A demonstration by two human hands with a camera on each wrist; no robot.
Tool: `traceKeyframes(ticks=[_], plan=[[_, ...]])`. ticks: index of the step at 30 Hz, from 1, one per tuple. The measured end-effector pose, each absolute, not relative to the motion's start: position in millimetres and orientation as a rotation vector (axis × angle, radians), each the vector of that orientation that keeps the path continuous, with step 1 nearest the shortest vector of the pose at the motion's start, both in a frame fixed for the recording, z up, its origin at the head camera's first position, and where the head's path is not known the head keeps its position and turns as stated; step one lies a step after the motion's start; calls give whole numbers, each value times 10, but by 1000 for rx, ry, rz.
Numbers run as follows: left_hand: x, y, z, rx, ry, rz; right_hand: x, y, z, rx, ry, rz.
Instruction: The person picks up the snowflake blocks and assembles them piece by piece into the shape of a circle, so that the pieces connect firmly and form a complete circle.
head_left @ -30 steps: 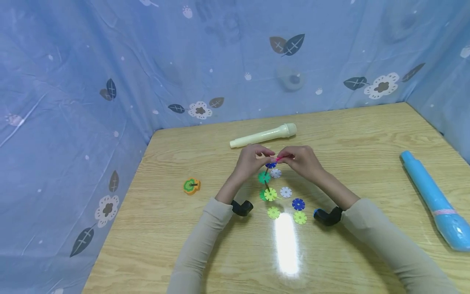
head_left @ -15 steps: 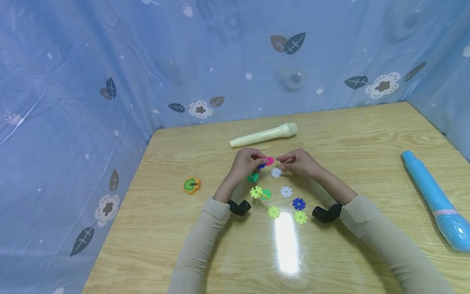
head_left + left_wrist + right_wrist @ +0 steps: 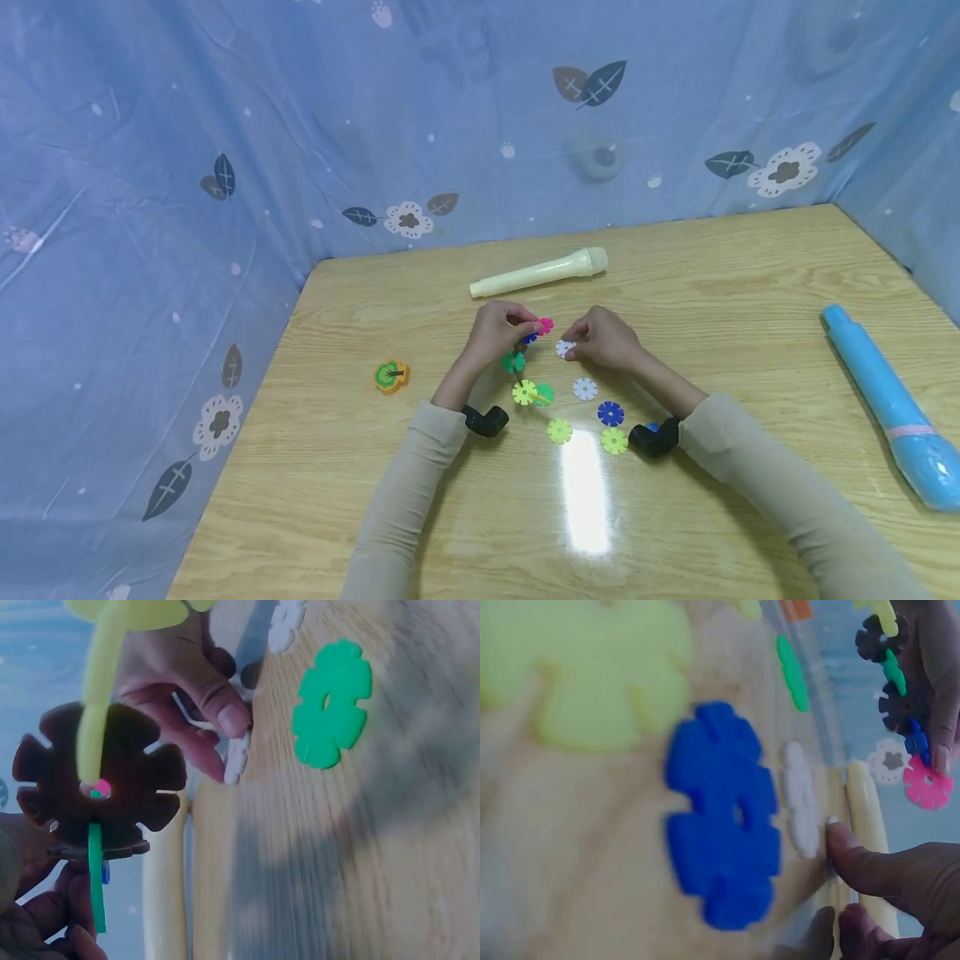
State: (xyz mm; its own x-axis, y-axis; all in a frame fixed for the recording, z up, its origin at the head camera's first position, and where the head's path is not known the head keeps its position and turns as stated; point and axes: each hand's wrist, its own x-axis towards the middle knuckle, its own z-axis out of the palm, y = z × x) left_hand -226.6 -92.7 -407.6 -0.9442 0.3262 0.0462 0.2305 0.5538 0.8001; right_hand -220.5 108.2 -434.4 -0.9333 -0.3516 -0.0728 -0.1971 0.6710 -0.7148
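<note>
**Two pinch grips noted at the table (image 3: pixel 300 500)**

The left hand (image 3: pixel 489 335) pinches a chain of notched discs (image 3: pixel 510 361) at its pink end (image 3: pixel 548 326), apparently so the rest hangs free. The right hand (image 3: pixel 609 340) pinches a white disc (image 3: pixel 561 349), tilted, likely because a flat piece offers little grip; whether it touches the table, I cannot tell. Nearer the person, loose discs (image 3: pixel 604 414) lie singly, presumably for easy picking. Beyond, a cream microphone (image 3: pixel 536 274) lies seemingly set aside.

One disc (image 3: pixel 922 790) is pink, the blue curtain (image 3: pixel 480 117) flowered.
</note>
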Motion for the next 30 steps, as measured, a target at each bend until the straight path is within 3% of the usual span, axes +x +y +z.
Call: traceKeyframes(ticks=[6,14,30], plan=[[-2249,-906,-4081,490,2687,1316,-2207,1133,-4331,-352,2749,-1161],[-2242,-892,-4111,533,2748,1301,-2263,1169,-4209,21,2228,-1670],[-2144,-768,-4069,678,2850,1363,-2253,1085,-4041,105,2160,-1744]])
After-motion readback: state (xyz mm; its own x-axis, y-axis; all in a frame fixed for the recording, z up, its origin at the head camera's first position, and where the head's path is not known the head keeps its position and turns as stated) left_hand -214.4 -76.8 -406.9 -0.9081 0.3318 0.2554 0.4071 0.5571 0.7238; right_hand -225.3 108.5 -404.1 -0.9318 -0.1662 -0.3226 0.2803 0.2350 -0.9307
